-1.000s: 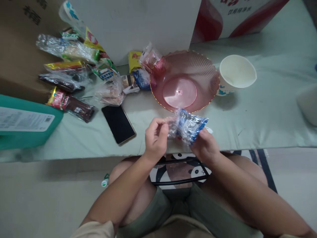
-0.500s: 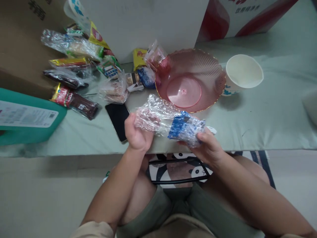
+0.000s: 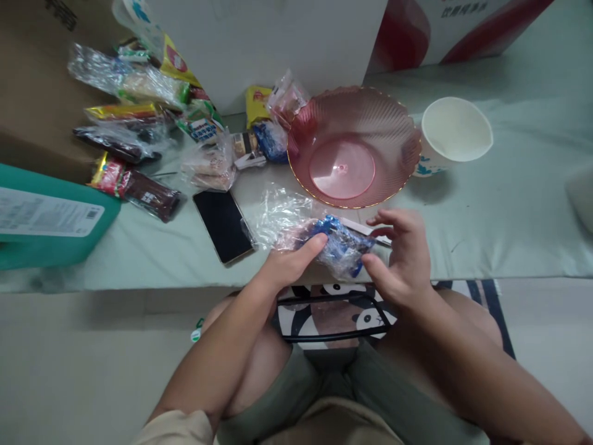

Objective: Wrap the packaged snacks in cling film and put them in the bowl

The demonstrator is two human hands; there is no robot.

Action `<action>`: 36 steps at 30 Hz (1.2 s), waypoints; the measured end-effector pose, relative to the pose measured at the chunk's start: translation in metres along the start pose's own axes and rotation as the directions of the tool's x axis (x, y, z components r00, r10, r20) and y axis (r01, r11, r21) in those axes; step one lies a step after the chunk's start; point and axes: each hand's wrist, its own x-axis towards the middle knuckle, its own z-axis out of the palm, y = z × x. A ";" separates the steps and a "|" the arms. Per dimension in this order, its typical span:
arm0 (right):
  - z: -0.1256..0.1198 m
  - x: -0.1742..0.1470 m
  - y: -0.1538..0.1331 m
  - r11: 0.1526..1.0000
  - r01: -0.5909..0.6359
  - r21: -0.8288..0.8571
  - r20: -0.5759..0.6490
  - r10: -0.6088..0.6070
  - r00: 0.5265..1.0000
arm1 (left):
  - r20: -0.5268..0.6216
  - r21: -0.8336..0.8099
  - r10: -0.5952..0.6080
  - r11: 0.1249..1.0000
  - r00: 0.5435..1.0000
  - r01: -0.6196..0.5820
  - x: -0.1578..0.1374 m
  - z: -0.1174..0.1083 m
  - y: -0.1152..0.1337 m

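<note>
My left hand grips a blue snack packet in clear crinkled plastic, its thumb pressed on top. Loose clear wrap spreads leftward from the packet over the fingers. At the packet's right end is my right hand, with thumb and fingers apart. Its thumb tip is close to the packet's edge; whether it touches I cannot tell. A slim white object lies just behind the packet, partly hidden. Left of the wrap is a dark-screened phone.
A pink ribbed bowl stands behind my hands, with a white paper cup at its right. Several wrapped snacks are piled at back left. A green container is at far left. Boxes line the back.
My left hand has moved right from the loose wrap onto the blue packet. My right hand has let go of the packet's right end and spread its fingers.
</note>
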 end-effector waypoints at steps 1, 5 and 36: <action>-0.001 0.001 0.000 0.997 0.058 -0.043 0.027 -0.057 0.998 | 0.032 0.050 0.008 0.999 0.999 -0.009 0.000 0.000 0.001; 0.003 0.005 0.001 0.985 0.140 -0.101 0.151 -0.124 0.981 | 0.128 0.118 -0.069 0.992 0.989 0.054 -0.002 0.003 0.006; -0.041 0.028 0.020 0.954 0.258 -0.151 0.355 -0.191 0.915 | -0.265 -0.191 -0.256 0.959 0.930 0.209 0.007 -0.011 -0.003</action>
